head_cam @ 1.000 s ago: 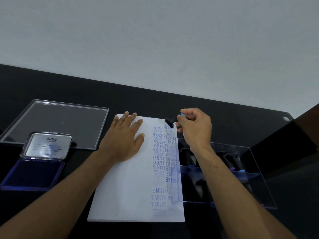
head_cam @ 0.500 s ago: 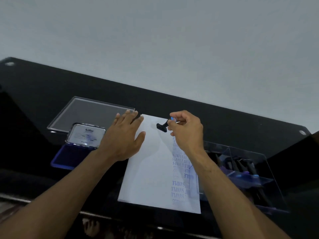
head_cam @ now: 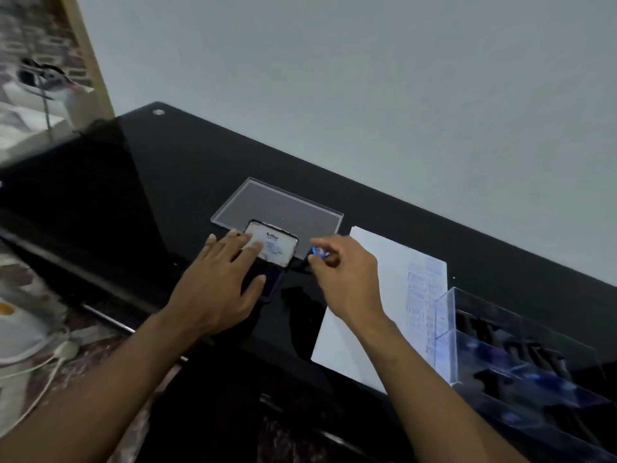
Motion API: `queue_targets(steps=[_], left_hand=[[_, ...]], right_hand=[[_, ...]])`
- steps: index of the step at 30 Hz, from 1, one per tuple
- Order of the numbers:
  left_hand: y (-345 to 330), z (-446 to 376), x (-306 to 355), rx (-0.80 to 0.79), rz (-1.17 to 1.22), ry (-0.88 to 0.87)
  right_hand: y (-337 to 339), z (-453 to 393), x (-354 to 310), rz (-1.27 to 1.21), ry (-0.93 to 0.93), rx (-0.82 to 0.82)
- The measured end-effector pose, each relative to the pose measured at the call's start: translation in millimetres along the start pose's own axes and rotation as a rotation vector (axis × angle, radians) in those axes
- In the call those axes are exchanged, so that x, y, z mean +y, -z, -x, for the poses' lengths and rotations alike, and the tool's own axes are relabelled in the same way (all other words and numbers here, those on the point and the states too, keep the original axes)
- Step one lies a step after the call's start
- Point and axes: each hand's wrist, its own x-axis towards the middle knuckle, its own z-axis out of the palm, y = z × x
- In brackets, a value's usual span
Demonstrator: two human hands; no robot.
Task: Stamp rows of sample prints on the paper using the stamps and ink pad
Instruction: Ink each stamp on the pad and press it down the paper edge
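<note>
The clear plastic organiser (head_cam: 521, 355) at the near right is cut off by the frame edge. Its compartments hold dark stamps with blue labels; their number and wording cannot be made out through the reflective walls. The organiser's left wall overlaps the right margin of the paper (head_cam: 370, 295), which lies flat on the black glass table (head_cam: 187, 168). Blue stamped rows run along the paper's right side, too blurred to read.

The right hand (head_cam: 347, 279) hovers left of the paper, above the table. Its thumb and fingers are pinched on a small stamp (head_cam: 315, 253); only the blue-capped handle end shows, and the printing face is hidden below the hand.

The left hand (head_cam: 220, 282) lies flat with straight fingers on the ink pad (head_cam: 272, 248), covering most of the dark blue base. The raised lid carries a logo, but the smaller print is illegible. Whether the stamp touches the pad cannot be determined.

Beyond the pad, touching its far edge, a clear acrylic tray (head_cam: 280, 203) lies on the table.
</note>
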Motion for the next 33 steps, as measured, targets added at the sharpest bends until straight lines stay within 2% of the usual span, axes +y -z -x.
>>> queue_targets(steps=[14, 22, 33], left_hand=[[-8, 41, -58, 0.007, 0.016, 0.106], [-19, 41, -62, 0.019, -0.01, 0.121], [-20, 42, -59, 0.051, -0.04, 0.129]], right_hand=[[-49, 4, -60, 0.195, 0.143, -0.233], [-63, -2, -57, 0.28, 0.211, -0.268], [-64, -6, -54, 0.294, 0.177, -0.282]])
